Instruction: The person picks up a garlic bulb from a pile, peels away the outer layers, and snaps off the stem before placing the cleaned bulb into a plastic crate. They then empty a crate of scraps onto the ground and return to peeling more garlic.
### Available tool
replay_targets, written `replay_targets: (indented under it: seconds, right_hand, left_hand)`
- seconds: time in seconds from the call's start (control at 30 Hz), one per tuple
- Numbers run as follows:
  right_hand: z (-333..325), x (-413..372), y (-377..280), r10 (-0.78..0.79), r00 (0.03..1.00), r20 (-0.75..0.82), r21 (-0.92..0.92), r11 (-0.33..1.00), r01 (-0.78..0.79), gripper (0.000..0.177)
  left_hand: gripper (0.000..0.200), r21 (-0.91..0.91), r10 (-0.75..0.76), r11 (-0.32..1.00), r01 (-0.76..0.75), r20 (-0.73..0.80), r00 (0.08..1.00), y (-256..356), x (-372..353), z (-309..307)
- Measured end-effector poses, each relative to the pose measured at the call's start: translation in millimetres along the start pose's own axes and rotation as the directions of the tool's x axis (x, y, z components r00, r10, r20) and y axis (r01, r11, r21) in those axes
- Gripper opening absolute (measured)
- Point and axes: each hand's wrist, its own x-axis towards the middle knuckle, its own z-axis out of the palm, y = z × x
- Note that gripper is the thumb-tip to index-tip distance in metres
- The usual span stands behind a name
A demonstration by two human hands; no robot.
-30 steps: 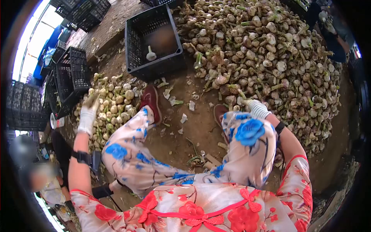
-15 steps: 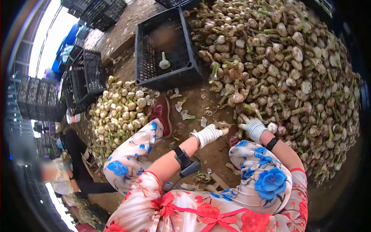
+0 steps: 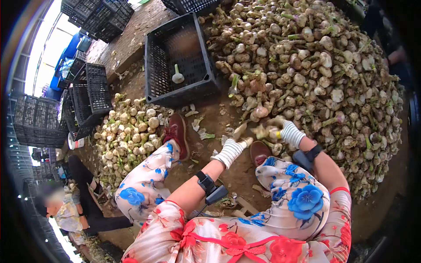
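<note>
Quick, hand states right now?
Left hand: cannot be told; its fingers are partly hidden.
Right hand: closed, apparently holding garlic, blurred.

Left hand [image 3: 232,151], just off center toward 4 o'clock: fingers blurred, grip unclear. Right hand [image 3: 291,133], 3 o'clock: fingers blurred; garlic [image 3: 265,132] beside them smeared, can't tell if held. Crate [image 3: 183,97] at 11: brown blur inside, unreadable. Back crate [image 3: 195,5], 12 o'clock, and pile [image 3: 307,70], 1 o'clock, cut by top edge. Shirt [image 3: 206,250] cut at 6. Bucket [image 3: 76,143], 9 o'clock, part hidden. Co-worker [image 3: 70,217], 8 o'clock: face blurred. Second person [image 3: 397,56], 2 o'clock: lost in dark rim.
</note>
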Motion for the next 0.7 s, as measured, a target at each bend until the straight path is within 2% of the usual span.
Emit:
replay_targets:
  seconds: [0.03, 0.1, 0.17, 0.2, 0.23, 0.3, 0.33, 0.37, 0.43, 0.47, 0.5, 0.53, 0.57, 0.6, 0.63, 0.7]
  right_hand:
    - [-9, -27, -69, 0.099, 0.993, 0.066, 0.275, 0.955, -0.114, 0.053]
    - [-26, -46, -132, -0.053, 0.989, 0.141, 0.215, 0.976, 0.022, 0.055]
    - [-34, -66, -186, -0.034, 0.994, 0.107, 0.239, 0.971, 0.008, 0.051]
    - [-42, -73, -207, 0.002, 0.993, 0.114, 0.193, 0.981, -0.024, 0.049]
    - [-49, -95, -244, 0.168, 0.984, 0.058, 0.089, 0.981, -0.173, 0.046]
    - [-56, -118, -262, -0.114, 0.992, -0.054, -0.252, 0.963, 0.097, 0.042]
    - [-46, -142, -278, -0.130, 0.985, -0.118, -0.296, 0.951, 0.090, 0.039]
    - [-38, -165, -286, -0.109, 0.986, -0.126, -0.144, 0.985, 0.090, 0.036]
    - [-20, -201, -285, -0.162, 0.978, -0.135, -0.165, 0.976, 0.139, 0.032]
    - [-13, -210, -274, -0.273, 0.946, -0.173, -0.281, 0.935, 0.219, 0.028]
    - [-1, -219, -263, -0.342, 0.908, -0.244, -0.229, 0.930, 0.289, 0.026]
    - [8, -228, -253, -0.290, 0.917, -0.273, -0.121, 0.956, 0.266, 0.026]
    - [17, -236, -243, -0.236, 0.927, -0.292, -0.012, 0.970, 0.243, 0.025]
    - [27, -242, -233, -0.170, 0.941, -0.293, 0.189, 0.954, 0.231, 0.025]
    - [38, -251, -228, -0.157, 0.943, -0.294, 0.200, 0.955, 0.221, 0.025]
    - [55, -265, -221, -0.087, 0.945, -0.316, 0.272, 0.946, 0.178, 0.024]
  left_hand:
    - [0.066, -0.159, 0.011, 0.987, -0.003, 0.049, 0.999, 23, -1, 10]
    - [0.062, -0.289, 0.351, 0.894, -0.343, -0.026, 0.936, 20, 18, 44]
    - [0.041, -0.229, 0.413, 0.879, -0.417, -0.067, 0.908, 44, 33, 65]
    - [0.035, -0.514, 0.399, 0.759, -0.401, -0.120, 0.909, 110, 2, 71]
    - [0.037, -0.656, 0.334, 0.685, -0.316, -0.102, 0.937, 142, -18, 76]
    - [0.040, -0.779, 0.458, 0.567, -0.267, 0.029, 0.889, 179, -41, 75]
    - [0.041, -0.791, 0.451, 0.566, -0.234, 0.059, 0.890, 179, -43, 80]
    - [0.041, -0.799, 0.470, 0.557, -0.229, 0.076, 0.879, 189, -57, 83]
    - [0.032, -0.872, 0.395, 0.483, -0.081, 0.134, 0.909, 203, -89, 83]
    - [0.035, -0.870, 0.488, 0.492, 0.031, 0.305, 0.818, 195, -86, 79]
    - [0.033, -0.786, 0.270, 0.618, 0.015, 0.230, 0.935, 183, -93, 84]
    - [0.036, -0.785, 0.294, 0.609, 0.116, 0.359, 0.886, 166, -94, 79]
    - [0.039, -0.771, 0.317, 0.599, 0.214, 0.475, 0.821, 176, -104, 68]
    - [0.039, -0.761, 0.099, 0.622, 0.184, 0.309, 0.946, 185, -125, 73]
    - [0.040, -0.794, 0.353, 0.503, 0.341, 0.549, 0.758, 175, -126, 62]
    - [0.040, -0.733, 0.253, 0.527, 0.430, 0.618, 0.745, 162, -129, 56]
